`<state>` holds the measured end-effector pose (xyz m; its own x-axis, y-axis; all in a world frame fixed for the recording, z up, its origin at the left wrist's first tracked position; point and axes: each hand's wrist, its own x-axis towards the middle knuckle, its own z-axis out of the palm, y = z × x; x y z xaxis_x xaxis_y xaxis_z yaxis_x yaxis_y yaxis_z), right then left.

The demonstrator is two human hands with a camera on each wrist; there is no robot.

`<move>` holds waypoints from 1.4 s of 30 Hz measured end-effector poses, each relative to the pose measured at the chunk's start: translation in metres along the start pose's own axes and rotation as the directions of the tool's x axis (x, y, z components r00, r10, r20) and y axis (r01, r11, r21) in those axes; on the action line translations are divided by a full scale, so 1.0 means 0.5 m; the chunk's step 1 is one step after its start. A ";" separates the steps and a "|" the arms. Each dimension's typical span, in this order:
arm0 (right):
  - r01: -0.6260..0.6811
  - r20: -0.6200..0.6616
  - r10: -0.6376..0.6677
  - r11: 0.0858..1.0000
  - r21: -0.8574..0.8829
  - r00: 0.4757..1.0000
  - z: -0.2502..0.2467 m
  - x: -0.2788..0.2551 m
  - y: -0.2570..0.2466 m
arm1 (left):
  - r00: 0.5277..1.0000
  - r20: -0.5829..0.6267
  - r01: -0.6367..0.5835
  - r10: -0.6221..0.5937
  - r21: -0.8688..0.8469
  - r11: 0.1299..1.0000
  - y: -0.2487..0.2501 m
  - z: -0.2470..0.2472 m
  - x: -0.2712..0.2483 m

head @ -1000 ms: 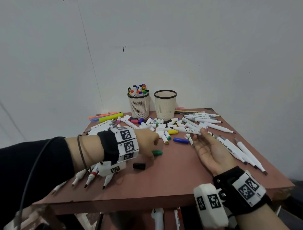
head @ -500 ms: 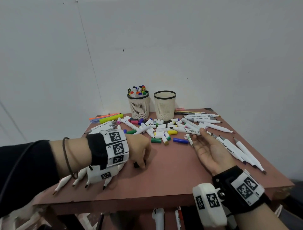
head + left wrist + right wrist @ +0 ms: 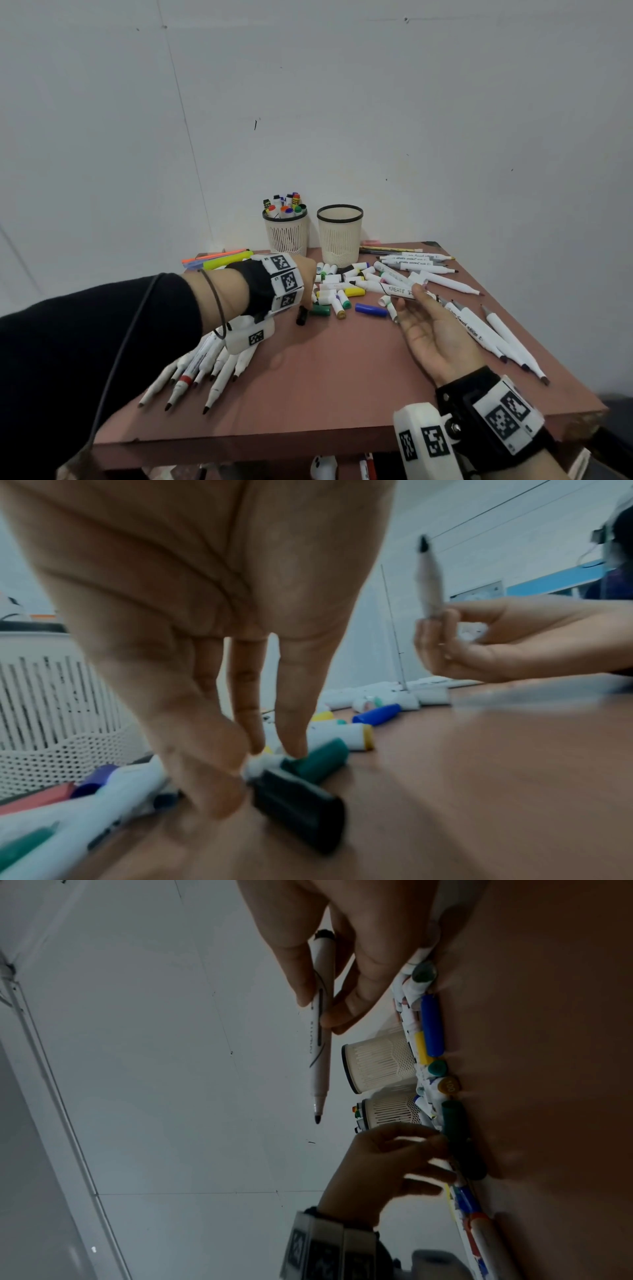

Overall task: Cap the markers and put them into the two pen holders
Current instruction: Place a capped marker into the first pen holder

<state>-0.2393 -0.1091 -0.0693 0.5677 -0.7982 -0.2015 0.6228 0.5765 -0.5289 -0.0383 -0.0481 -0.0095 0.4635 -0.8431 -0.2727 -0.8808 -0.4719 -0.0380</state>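
Note:
My left hand (image 3: 305,303) reaches down at the near edge of a pile of loose caps (image 3: 339,291). Its thumb and fingertips (image 3: 253,739) pinch the far end of a black cap (image 3: 298,804), which lies against a green cap (image 3: 322,758). My right hand (image 3: 412,294) is palm up and holds a white marker (image 3: 320,1042) with a bare black tip, lifted off the table. At the back stand two pale mesh pen holders: the left holder (image 3: 286,236) has several capped markers in it, while nothing shows above the rim of the right holder (image 3: 339,240).
Uncapped white markers lie in a fan by the table's (image 3: 325,377) front left corner (image 3: 205,370) and along its right side (image 3: 496,335). A blue cap (image 3: 371,309) lies between my hands. Highlighters (image 3: 222,260) lie at the back left.
My left hand has moved away from me toward the cap pile, and the black cap has moved with it. My right hand has kept still with the marker.

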 end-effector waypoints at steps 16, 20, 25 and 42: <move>0.067 -0.051 -0.065 0.997 0.038 0.997 -0.005 0.015 -0.019 | 0.995 -0.075 -0.071 0.065 -0.089 0.993 0.041 -0.036 0.213; 0.051 -0.047 -0.049 0.998 0.039 0.998 -0.004 0.017 -0.018 | 0.998 -0.052 0.021 -0.019 0.037 0.999 0.042 -0.035 0.272; 0.049 -0.044 -0.047 0.998 0.046 0.998 -0.006 0.019 -0.018 | 0.999 -0.010 0.033 -0.033 0.050 0.998 0.051 -0.041 0.257; 0.028 -0.016 -0.027 0.999 0.030 0.999 -0.005 0.016 -0.013 | 0.894 -0.440 -0.270 0.084 -0.378 0.886 0.031 -0.043 0.021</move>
<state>-0.2400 -0.1197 -0.0698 0.5417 -0.8163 -0.2006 0.6541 0.5592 -0.5093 -0.0448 -0.0697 0.0075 0.3826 -0.9069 0.1762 -0.8686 -0.2881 0.4032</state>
